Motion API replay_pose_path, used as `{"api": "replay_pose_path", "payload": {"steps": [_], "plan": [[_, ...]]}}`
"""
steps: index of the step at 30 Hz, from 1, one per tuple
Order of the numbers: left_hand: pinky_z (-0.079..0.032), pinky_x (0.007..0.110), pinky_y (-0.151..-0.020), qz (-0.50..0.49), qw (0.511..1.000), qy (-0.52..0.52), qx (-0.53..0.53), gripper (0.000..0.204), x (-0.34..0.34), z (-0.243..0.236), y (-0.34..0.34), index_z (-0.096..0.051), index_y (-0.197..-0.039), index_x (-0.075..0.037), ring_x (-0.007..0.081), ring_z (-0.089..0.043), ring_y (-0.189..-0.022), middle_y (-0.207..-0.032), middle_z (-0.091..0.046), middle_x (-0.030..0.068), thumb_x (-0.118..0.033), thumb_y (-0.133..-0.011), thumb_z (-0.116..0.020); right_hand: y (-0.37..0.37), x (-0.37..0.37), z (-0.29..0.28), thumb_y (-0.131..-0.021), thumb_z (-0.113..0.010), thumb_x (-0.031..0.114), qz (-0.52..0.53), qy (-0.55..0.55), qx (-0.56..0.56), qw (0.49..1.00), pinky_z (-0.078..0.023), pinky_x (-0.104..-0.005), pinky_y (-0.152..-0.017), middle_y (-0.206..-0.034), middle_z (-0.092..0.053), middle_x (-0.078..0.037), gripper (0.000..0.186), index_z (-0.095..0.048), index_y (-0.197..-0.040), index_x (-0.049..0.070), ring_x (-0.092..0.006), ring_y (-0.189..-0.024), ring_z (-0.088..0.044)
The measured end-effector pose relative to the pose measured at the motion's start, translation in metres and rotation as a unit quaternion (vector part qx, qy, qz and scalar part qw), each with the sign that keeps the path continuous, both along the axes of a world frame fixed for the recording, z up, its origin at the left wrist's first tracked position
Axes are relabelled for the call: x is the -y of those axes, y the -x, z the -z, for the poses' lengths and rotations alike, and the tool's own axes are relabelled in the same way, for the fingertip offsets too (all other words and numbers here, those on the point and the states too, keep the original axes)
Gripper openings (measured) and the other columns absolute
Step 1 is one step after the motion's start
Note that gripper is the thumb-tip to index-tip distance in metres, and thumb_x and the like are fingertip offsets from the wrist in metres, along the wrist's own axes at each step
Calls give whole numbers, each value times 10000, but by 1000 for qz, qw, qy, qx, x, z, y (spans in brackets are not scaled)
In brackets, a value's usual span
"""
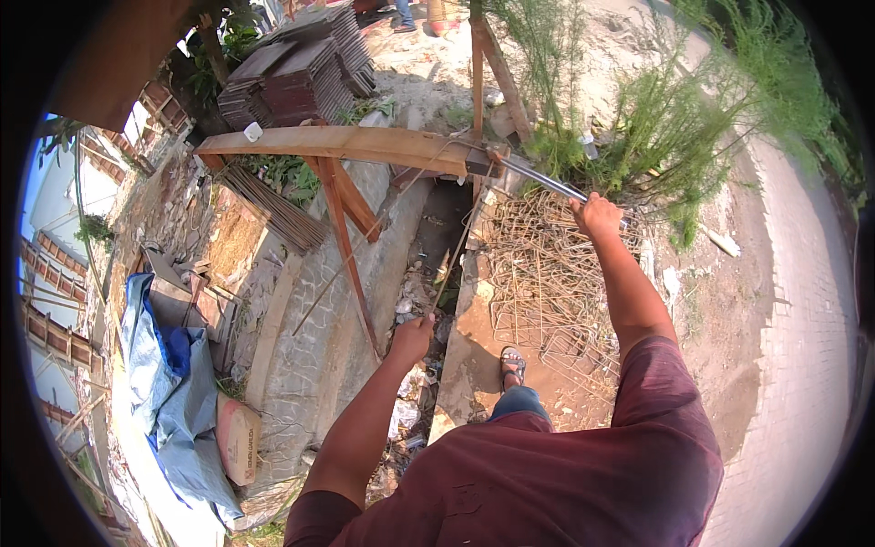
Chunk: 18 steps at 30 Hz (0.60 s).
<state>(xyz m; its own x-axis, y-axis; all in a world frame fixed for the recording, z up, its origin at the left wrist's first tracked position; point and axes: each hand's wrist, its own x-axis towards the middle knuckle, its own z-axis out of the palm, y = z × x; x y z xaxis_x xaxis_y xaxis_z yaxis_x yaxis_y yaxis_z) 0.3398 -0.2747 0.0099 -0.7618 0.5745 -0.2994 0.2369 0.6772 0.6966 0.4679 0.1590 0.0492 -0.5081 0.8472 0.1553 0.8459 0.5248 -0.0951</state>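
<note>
My right hand is closed around the near end of a silvery metal pipe. The pipe reaches to a dark metal fitting at the right end of a wooden beam on slanting legs. Lower and to the left, my left hand grips the end of a thin steel rod, which runs up toward the same fitting. How the rod sits in the fitting is too small to tell. Bent steel rods lie in a tangled heap below my right arm.
A narrow ditch with rubble runs beneath the beam. Straight rods lie bundled at left, above a blue tarp and a paper sack. Stacked tiles stand behind the beam. Feathery green plants grow beside the pipe.
</note>
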Motion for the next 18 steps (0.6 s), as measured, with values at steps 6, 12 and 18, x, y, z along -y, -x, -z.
{"api": "replay_pose_path", "payload": {"steps": [6,12,18], "plan": [[-427,435,-634,26,998,49,-32,518,5,-11,6,-582,-803,19,368,-553,-653,-671,-577,201,-464,-938,-452,-13,-43,-15,-900,-377,627,-125,83,28,988,-490,-450,-783,-887,-656,-213,616,-566,-996,49,-367,-900,-632],[-414,439,-613,11,998,65,4,499,8,-12,14,-591,-827,15,366,-546,-641,-676,-564,217,-453,-933,-456,-7,-59,-10,-903,-440,579,-146,90,33,985,-493,-473,-720,-807,-650,-207,547,-543,-897,42,-395,-790,-634],[-412,430,-599,-8,998,67,12,488,12,-15,14,-598,-796,12,346,-533,-606,-643,-556,200,-438,-932,-469,-6,-20,-15,-908,-441,564,-115,126,27,985,-492,-488,-721,-800,-636,-246,557,-527,-952,16,-409,-778,-630]]}}
